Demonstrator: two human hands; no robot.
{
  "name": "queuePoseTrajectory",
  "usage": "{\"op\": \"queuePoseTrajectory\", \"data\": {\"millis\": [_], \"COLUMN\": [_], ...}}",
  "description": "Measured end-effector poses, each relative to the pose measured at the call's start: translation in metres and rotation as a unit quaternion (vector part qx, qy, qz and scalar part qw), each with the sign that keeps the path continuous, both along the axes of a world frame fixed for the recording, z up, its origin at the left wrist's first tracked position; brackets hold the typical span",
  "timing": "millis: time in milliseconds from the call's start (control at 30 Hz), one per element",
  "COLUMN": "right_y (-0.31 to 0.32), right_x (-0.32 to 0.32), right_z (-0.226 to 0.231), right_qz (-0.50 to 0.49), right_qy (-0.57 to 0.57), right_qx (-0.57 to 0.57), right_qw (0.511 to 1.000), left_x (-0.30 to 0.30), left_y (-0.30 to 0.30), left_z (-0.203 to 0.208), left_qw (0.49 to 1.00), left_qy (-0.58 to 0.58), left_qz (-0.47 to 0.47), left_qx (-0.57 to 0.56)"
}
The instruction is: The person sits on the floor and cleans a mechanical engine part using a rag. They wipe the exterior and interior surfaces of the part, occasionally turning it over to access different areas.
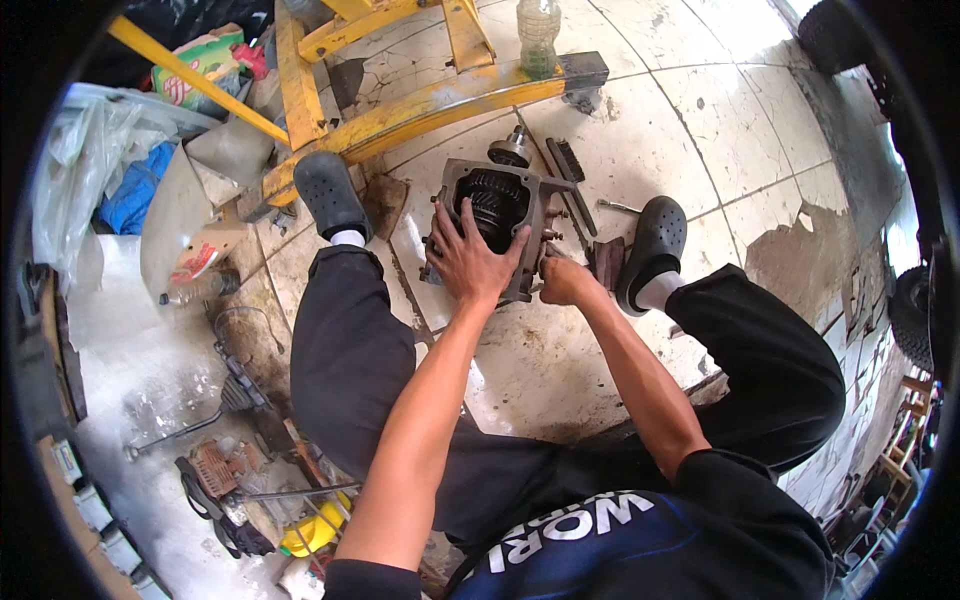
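Gearbox housing [452, 180]: on the tiled floor [700, 115], between the person's 2 feet, open face up. Dark toothed gears [490, 190] visible in the opening. Round metal flange [510, 150] at the far end of the housing; whether it is attached cannot be told from this view.

Left hand [477, 262]: laid over the near part of the housing, fingers spread, not closed around anything. Fingertips reach the left rim and partly over the opening; the thumb lies toward the right rim.

Right hand [568, 280]: clenched, just beside the right wall of the housing, near short metal studs [550, 235]. Contents of the fist hidden; cannot tell what, if anything, it grasps.

Right of the housing: a wire brush [568, 160], with a long dark bar [572, 200] next to it. Farther right, a small metal hand tool [620, 206] lies near the toe of the right black clog [660, 235]. A dark brown block [608, 262] sits between that clog and the right hand. On the other side, the left black clog [332, 195] stands near a brown block [387, 203].

Beyond the housing: yellow steel frame [400, 118], its beam angled across the floor; 1 clear plastic bottle [540, 40] upright by the beam. Far left: clear plastic sheeting [85, 170] and a blue bundle [138, 190]. Lower left: assorted tools, plus a yellow object [315, 530], type unclear.
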State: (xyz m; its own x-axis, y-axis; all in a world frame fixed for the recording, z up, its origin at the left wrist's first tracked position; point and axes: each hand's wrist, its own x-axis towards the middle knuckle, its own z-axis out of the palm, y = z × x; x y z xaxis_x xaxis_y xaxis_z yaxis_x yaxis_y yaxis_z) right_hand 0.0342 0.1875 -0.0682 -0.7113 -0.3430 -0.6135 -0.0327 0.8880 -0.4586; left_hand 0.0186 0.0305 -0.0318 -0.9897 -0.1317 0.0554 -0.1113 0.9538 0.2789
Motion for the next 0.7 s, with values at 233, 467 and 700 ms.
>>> {"op": "queuePoseTrajectory", "data": {"millis": [233, 467, 700], "right_y": [0.004, 0.007, 0.006], "right_x": [-0.009, 0.003, -0.005], "right_z": [-0.021, -0.012, -0.012], "right_qz": [-0.015, -0.034, -0.026], "right_qy": [-0.006, 0.045, -0.016], "right_qx": [-0.024, -0.002, 0.016], "right_qw": [1.000, 0.998, 0.999], "left_x": [-0.005, -0.001, -0.002], "left_y": [-0.005, -0.001, 0.002], "left_z": [0.002, -0.001, -0.001], "left_qw": [1.000, 1.000, 1.000], "left_qy": [0.011, 0.002, 0.007], "left_qz": [0.010, -0.001, 0.004], "left_qx": [0.007, -0.004, -0.005]}}
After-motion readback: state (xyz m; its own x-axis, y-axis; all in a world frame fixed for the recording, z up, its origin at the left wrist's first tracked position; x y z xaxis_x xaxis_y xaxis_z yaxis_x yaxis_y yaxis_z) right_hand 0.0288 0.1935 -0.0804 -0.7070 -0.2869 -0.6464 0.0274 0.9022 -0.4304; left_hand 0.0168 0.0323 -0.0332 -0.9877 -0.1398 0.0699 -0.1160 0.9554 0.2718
